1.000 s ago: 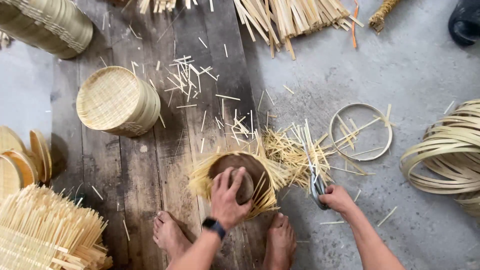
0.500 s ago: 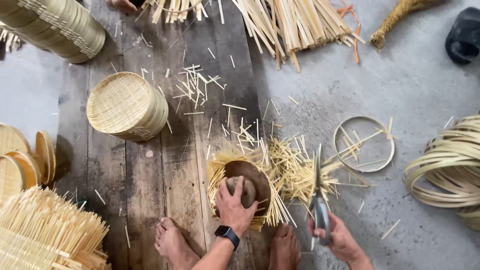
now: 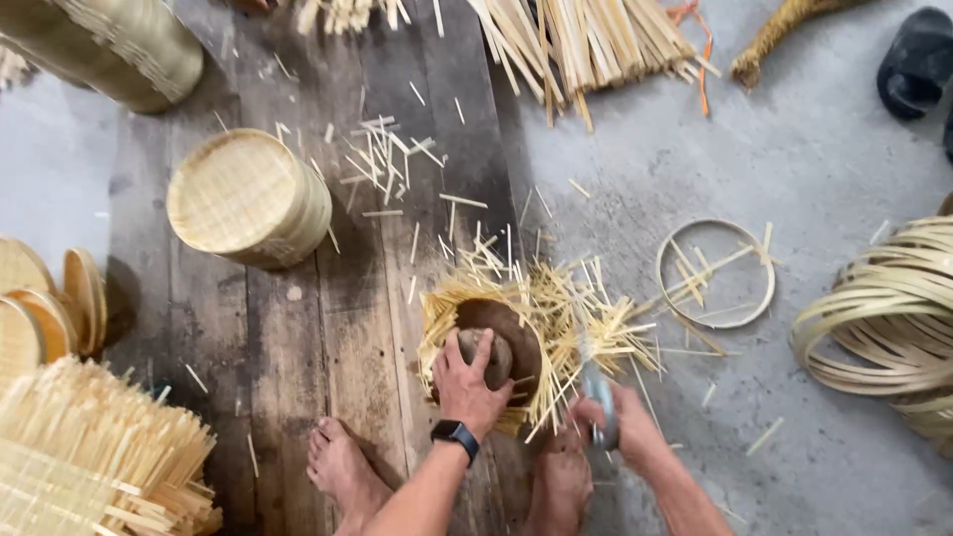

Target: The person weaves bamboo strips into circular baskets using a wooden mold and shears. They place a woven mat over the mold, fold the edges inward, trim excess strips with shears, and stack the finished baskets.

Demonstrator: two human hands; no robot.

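My left hand (image 3: 469, 385) presses down on a brown wooden mould (image 3: 508, 335) that sits on an unfinished woven bamboo piece (image 3: 541, 333) with loose strip ends sticking out all round. My right hand (image 3: 613, 425) grips a pair of shears (image 3: 598, 382) at the lower right edge of that piece, blades among the strip ends. A black watch is on my left wrist. My bare feet (image 3: 342, 467) rest on the wooden boards just below the work.
A stack of finished woven baskets (image 3: 248, 199) stands upper left, another stack (image 3: 109, 45) lies at top left. Bundled bamboo strips (image 3: 586, 40) lie at top, a bamboo ring (image 3: 715, 273) and coiled bands (image 3: 884, 318) at right, woven sheets (image 3: 89, 462) lower left. Cut offcuts litter the boards.
My right hand with the shears came in from the right to the lower right edge of the woven piece. My left hand stayed on the mould. The camera shifted slightly.
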